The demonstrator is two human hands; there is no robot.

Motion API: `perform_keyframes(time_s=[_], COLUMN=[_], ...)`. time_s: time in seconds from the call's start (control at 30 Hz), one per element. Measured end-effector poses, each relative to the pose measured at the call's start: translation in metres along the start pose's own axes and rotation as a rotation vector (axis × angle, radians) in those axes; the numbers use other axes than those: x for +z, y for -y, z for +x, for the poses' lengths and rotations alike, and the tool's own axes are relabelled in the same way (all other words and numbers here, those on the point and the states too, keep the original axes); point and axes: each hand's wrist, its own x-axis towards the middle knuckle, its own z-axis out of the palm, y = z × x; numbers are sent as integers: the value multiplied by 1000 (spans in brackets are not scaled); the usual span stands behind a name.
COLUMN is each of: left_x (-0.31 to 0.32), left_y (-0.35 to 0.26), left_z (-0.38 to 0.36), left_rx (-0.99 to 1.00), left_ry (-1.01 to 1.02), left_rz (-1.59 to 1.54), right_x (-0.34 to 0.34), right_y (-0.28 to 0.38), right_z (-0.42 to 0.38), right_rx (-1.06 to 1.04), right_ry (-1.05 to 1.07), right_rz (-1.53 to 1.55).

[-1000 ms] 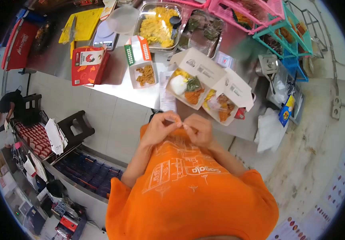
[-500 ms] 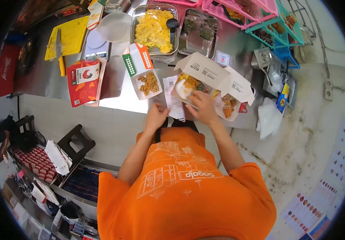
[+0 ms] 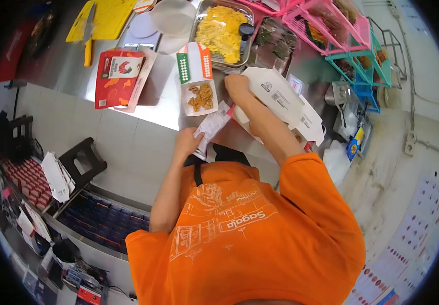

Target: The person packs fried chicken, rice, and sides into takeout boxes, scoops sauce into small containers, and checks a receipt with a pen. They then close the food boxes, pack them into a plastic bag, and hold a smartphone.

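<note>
My left hand point(image 3: 186, 144) pinches the lower end of a printed receipt point(image 3: 211, 127) at the counter's front edge. The receipt slants up to the right, with a pinkish strip by its upper end. Reaching across an open white takeaway box point(image 3: 273, 94), my right hand point(image 3: 237, 87) is curled beside the lid's left corner; whatever its fingers hold is hidden. My right forearm covers most of the food in this box and in a second open box point(image 3: 308, 124). Left of my right hand stands a small open carton point(image 3: 193, 63) with fried brown pieces point(image 3: 200, 96).
Scrambled egg point(image 3: 219, 33) fills a glass dish with a black scoop point(image 3: 246, 30). Dark sheets sit in a clear container point(image 3: 275, 43). A red box point(image 3: 118, 76), scale point(image 3: 142, 33), knife point(image 3: 88, 48) and yellow board point(image 3: 110, 20) are left; pink baskets point(image 3: 326, 30) are back right.
My right hand has left the food in the white box and moved away from me, to its left corner. My left hand has taken hold of the receipt, which is now tilted.
</note>
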Motion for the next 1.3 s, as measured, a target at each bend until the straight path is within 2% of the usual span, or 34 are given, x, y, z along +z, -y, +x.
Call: perform_keyframes(time_s=[0.03,0.07,0.17,0.27,0.37,0.43,0.5,0.57,0.6,0.7,0.73,0.77,0.83,0.93,0.97,1.0,1.1,1.13,1.17,1.23,1.27,1.3], left_x=[-23,-41,-87,-125,-147,-145,-138,-132,-130,-104,-89,-72,-30,18,19,19,22,20,17,13,11,10], left_y=[-3,-3,-18,-43,-79,-101,-115,-113,-106,-104,-112,-112,-85,-39,-33,-31,-27,-26,-24,-24,-24,-25], left_z=[-3,-4,-11,-9,-2,12,32,53,60,48,30,14,-2,1,-1,3,13,15,19,24,27,31], left_rx=[37,88,203,201,370,443,516,571,587,403,418,400,426,615,607,608,603,602,602,591,603,618], left_ry=[61,85,205,395,441,571,670,707,585,-28,-187,-150,50,-90,-74,-67,-77,-83,-92,-73,-77,-81], left_rz=[101,93,111,183,365,359,335,280,326,131,-5,-142,-76,192,259,325,389,395,403,424,437,450], right_x=[1,5,-15,-36,-92,-99,-92,-55,-33,21,36,65,124,81,76,77,79,84,88,40,45,37], right_y=[-3,-7,1,0,27,38,41,40,39,44,46,52,66,67,70,69,55,51,46,39,34,37], right_z=[2,5,-23,-56,-138,-177,-206,-226,-230,-241,-238,-231,-214,-210,-209,-207,-220,-224,-232,-252,-257,-257], right_rx=[-37,-84,-152,-389,-158,-344,-379,-158,-59,186,272,365,539,542,542,557,583,554,530,482,463,460], right_ry=[-70,-25,-235,-633,-544,-240,29,107,151,117,181,161,131,36,15,46,-82,-299,-314,-343,-246,-275], right_rz=[-15,-28,152,640,1193,1251,1269,1326,1347,1489,1494,1506,1514,1548,1551,1367,1098,1062,1143,1308,1654,1692])
